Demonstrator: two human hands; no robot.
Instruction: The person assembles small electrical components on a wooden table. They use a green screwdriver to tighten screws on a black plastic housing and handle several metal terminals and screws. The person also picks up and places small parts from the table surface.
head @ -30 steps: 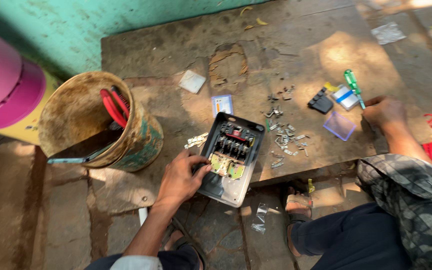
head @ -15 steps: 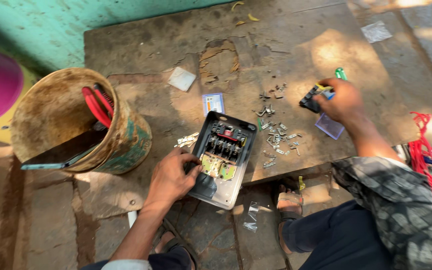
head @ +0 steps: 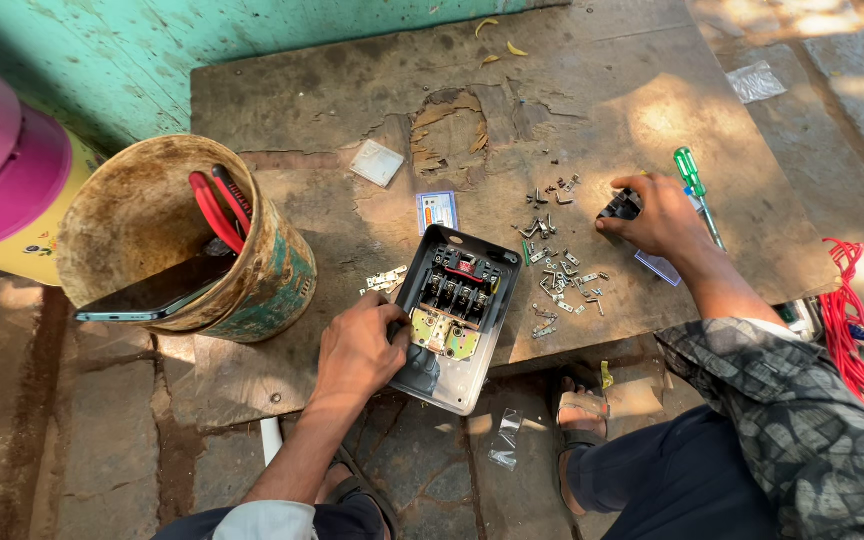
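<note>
Left hand [head: 357,350]: clamped on the left edge of the open switch box [head: 450,315], thumb over the rim, steadying it.
Right hand [head: 660,212]: fingers curled around a small black part [head: 620,205], pressed down onto the board.
Switch box: grey open enclosure, black contact block with a red piece up top, brass plates lower down. It lies tilted at the front edge of the wooden board [head: 352,90], its lower end overhanging.
Between the hands: loose screws and small metal clips [head: 562,275] scattered, just right of the box.
More clips [head: 384,282]: small pile just left of the box.
Screwdriver [head: 697,195]: green handle, lying right beside the right hand.
Bucket [head: 252,290]: rusty, left of the box, holds red-handled pliers [head: 214,205], with a phone [head: 157,295] lying across the rim.
Red wire [head: 857,340]: coiled at far right, off the board.
Card [head: 437,210]: blue-white, just above the box.
</note>
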